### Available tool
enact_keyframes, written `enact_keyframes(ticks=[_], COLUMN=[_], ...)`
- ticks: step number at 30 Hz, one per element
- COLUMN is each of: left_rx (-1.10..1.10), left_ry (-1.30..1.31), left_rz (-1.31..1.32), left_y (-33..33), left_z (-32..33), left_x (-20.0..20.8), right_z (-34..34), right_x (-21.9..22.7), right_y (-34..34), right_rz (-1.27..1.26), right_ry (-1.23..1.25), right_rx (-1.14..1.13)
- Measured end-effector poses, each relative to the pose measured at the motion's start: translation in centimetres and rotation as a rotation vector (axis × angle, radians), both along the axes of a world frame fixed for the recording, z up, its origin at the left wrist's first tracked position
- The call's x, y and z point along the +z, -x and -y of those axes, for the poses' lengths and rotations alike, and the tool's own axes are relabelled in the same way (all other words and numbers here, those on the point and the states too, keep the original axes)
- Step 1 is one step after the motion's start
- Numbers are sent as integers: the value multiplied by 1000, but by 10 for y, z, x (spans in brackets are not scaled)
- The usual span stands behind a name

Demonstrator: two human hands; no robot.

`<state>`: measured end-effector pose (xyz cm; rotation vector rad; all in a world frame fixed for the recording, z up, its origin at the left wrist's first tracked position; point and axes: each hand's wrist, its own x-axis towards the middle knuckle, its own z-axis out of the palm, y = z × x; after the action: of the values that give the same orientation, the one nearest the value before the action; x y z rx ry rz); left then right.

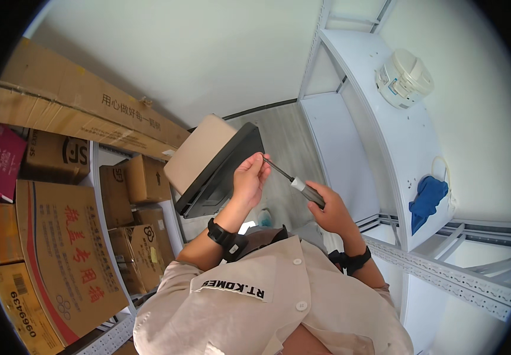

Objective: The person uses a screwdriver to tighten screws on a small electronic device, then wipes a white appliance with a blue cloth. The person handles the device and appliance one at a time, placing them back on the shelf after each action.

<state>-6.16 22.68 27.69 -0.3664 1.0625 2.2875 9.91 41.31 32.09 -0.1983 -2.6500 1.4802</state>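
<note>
A screwdriver (305,189) with a grey handle and a dark metal shaft is held in front of my chest, pointing up and to the left. My right hand (330,208) is wrapped round its handle. At the far end of the shaft, my left hand (252,177) pinches the tip between thumb and fingers. Whether a small part such as a screw is also in that pinch is hidden. Beyond my left hand, a dark flat panel (208,198) leans against a beige box-like piece (200,151).
Cardboard boxes (69,254) fill the shelves on my left, with a long carton (89,103) lying across the top. On the right, a white shelf (350,56) carries a white bucket (404,80), a blue cloth (428,198) and scattered small bits. Grey floor (288,133) shows between.
</note>
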Motion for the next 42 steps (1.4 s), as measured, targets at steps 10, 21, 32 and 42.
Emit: enact_keyframes(ticks=[10,21,32,42], left_rx=[-59,108,219,187], left_ry=[69,305,332,386], left_rz=[58,203,219,236], left_y=[44,52,60,61], left_z=[-29,-52,-57,-55], left_x=[-48,-139,-141,-141], right_z=[-16,-55,-66,-58], right_x=[-29,-133,-163,-163], right_y=[35,68,91,100], right_rz=[136,257,415,493], right_ry=[169,274,399,504], right_rx=[30,185,281,274])
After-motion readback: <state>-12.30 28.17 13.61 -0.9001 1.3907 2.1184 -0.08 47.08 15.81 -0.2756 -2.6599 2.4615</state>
